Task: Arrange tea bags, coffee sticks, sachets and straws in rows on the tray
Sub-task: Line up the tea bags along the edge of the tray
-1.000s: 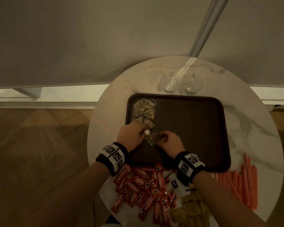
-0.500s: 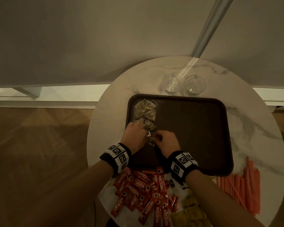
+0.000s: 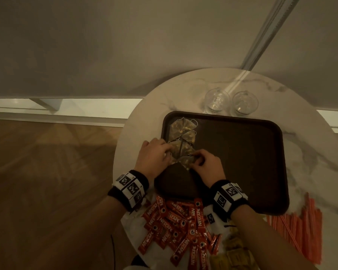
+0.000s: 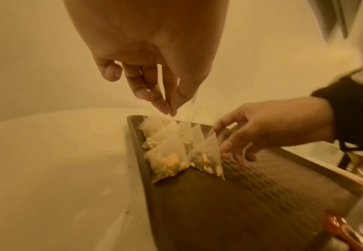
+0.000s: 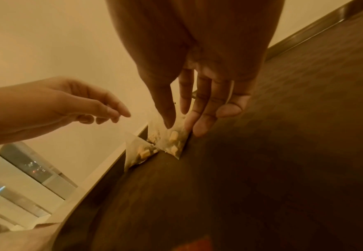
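Right now the right hand (image 5: pixel 197 71) pinches the nearest tea bag (image 5: pixel 173 141) at its fingertips, apex up, on the tray (image 3: pixel 242 152). Left hand (image 4: pixel 154 56) hovers above the row, fingers relaxed, holding nothing I can see.

Bare forearms, black wristbands (image 3: pixel 231 199) on both wrists, white blocks with black square markers

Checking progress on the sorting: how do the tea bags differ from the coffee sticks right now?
The tea bags lie on the tray, lined along its left edge; the coffee sticks lie off it, on the table in front. The tea bags are pale, see-through pyramids; the coffee sticks are flat, red, printed strips. The right hand touches a tea bag; neither hand touches the sticks, which lie jumbled.
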### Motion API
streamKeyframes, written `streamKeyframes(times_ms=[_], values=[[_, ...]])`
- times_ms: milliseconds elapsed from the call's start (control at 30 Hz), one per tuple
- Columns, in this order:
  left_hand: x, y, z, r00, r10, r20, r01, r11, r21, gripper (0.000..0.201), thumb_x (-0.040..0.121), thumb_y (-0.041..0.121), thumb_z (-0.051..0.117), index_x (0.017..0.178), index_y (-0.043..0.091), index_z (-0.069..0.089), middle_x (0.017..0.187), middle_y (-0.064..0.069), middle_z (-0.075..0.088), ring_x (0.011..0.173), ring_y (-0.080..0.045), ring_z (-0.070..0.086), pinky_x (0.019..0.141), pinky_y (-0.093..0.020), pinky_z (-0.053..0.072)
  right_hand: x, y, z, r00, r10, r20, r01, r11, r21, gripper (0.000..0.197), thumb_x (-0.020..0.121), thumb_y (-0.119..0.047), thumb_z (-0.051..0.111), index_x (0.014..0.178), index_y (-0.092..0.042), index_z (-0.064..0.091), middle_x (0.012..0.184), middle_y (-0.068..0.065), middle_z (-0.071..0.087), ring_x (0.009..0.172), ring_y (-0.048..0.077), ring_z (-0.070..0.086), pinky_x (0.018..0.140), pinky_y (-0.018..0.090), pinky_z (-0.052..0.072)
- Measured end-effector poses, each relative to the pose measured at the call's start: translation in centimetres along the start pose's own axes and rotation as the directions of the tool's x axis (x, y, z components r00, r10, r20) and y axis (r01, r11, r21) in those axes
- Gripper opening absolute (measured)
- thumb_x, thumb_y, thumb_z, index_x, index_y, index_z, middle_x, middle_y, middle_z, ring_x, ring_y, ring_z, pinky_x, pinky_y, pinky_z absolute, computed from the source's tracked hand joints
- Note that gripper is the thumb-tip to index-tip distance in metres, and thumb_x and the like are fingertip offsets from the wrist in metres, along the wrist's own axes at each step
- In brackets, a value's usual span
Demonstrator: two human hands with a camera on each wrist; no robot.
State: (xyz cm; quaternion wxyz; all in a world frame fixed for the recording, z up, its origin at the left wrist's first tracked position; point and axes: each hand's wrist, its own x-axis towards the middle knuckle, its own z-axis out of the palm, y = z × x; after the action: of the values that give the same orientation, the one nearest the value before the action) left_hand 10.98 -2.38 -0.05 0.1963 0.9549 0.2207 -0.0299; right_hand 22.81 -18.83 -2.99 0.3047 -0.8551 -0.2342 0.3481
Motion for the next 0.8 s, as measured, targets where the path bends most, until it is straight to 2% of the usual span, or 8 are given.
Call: streamKeyframes(times_ms=[100,200,300,400,467,533,700,800], values=[[-1.8,-1.8,-1.0,0.986,-0.137,-0.094,0.125,0.983,-0.131,0.019,0.095,0.027,0.051,0.103,0.028,0.068,0.094,0.014,0.058,0.086,-0.004,0.043,0.081,-0.029,0.029,-0.9,-0.4,0.0,0.998,-0.057,-0.020,0.057,0.998,-0.029,0.027,0.088,-0.019,0.068,0.113,-0.022,0.060,0.087,-0.006,0.062,0.080,0.008,0.060,0.079,0.033,0.055],[-4.2,-3.8,-1.6,0.946,-0.294,-0.137,0.248,0.928,-0.278,0.015,0.092,0.024,0.056,0.097,0.028,0.070,0.087,0.012,0.061,0.073,-0.003,0.047,0.076,-0.027,0.038,-1.5,-0.7,0.4,0.993,-0.120,-0.019,0.120,0.992,-0.038,0.028,0.089,-0.016,0.067,0.117,-0.020,0.062,0.086,-0.005,0.062,0.080,0.009,0.060,0.079,0.033,0.055],[-7.0,-5.4,-1.4,0.911,-0.400,-0.106,0.332,0.859,-0.389,0.014,0.091,0.019,0.058,0.092,0.026,0.070,0.085,0.010,0.064,0.070,-0.005,0.053,0.073,-0.027,0.047,-2.2,-0.8,0.6,0.992,-0.122,0.043,0.125,0.988,-0.090,0.037,0.088,-0.016,0.068,0.124,-0.019,0.059,0.089,-0.004,0.061,0.084,0.012,0.060,0.083,0.035,0.053],[-9.8,-6.1,-0.5,0.891,-0.442,-0.101,0.345,0.805,-0.482,0.017,0.090,0.012,0.059,0.088,0.024,0.071,0.083,0.012,0.065,0.073,-0.004,0.057,0.072,-0.025,0.047,-3.5,-0.7,0.3,0.986,-0.157,-0.054,0.156,0.988,-0.015,0.044,0.085,-0.014,0.071,0.125,-0.024,0.056,0.092,-0.004,0.059,0.081,0.009,0.058,0.075,0.025,0.051],[-11.5,-6.1,0.3,0.895,-0.430,-0.115,0.322,0.804,-0.499,0.018,0.089,0.010,0.059,0.089,0.024,0.071,0.084,0.012,0.065,0.077,-0.003,0.057,0.073,-0.025,0.048,-4.6,-0.4,0.1,0.988,-0.143,-0.054,0.144,0.990,0.003,0.040,0.086,-0.011,0.069,0.122,-0.024,0.056,0.093,-0.003,0.059,0.079,0.008,0.056,0.069,0.018,0.045],[-12.9,-6.0,0.9,0.923,-0.363,-0.126,0.269,0.845,-0.462,0.017,0.089,0.011,0.060,0.092,0.024,0.071,0.087,0.012,0.063,0.080,-0.005,0.055,0.075,-0.026,0.047,-5.6,0.0,0.1,0.993,-0.113,-0.018,0.112,0.992,-0.053,0.037,0.088,-0.009,0.066,0.122,-0.019,0.058,0.099,-0.001,0.059,0.081,0.008,0.056,0.070,0.018,0.044],[-14.5,-5.4,1.7,0.989,-0.137,-0.051,0.117,0.951,-0.285,0.034,0.081,0.005,0.064,0.109,0.022,0.070,0.106,0.005,0.063,0.097,-0.012,0.053,0.080,-0.030,0.046,-7.2,1.1,0.5,0.989,-0.073,0.127,0.105,0.956,-0.273,0.044,0.094,-0.012,0.058,0.137,-0.014,0.052,0.133,0.007,0.055,0.118,0.018,0.054,0.097,0.023,0.039],[-14.0,-4.6,2.3,0.994,-0.106,0.039,0.110,0.984,-0.143,0.034,0.081,0.013,0.067,0.113,0.025,0.068,0.112,0.005,0.061,0.102,-0.015,0.052,0.083,-0.033,0.047,-7.8,1.6,1.2,0.975,-0.050,0.215,0.137,0.901,-0.412,0.053,0.096,-0.016,0.053,0.146,-0.014,0.040,0.149,0.007,0.044,0.136,0.022,0.040,0.113,0.032,0.032]])
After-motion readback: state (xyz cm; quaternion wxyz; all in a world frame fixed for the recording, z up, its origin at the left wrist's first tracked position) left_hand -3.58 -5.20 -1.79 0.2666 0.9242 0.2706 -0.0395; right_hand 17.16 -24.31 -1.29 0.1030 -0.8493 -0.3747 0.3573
